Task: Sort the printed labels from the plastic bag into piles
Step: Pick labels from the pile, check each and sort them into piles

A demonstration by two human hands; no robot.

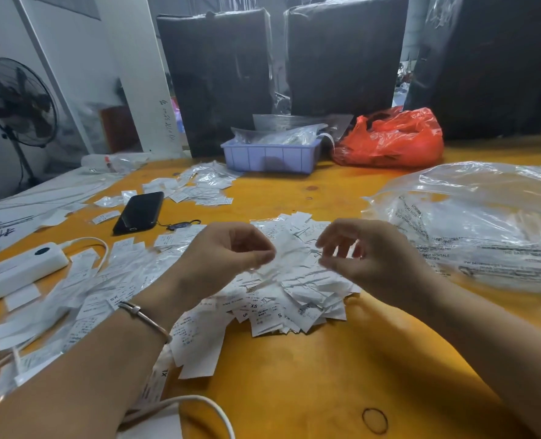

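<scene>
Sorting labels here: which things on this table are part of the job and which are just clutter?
Job: label heap, clear plastic bag, left hand, right hand.
Clutter: phone, power strip, purple tray, red bag, rubber band.
</scene>
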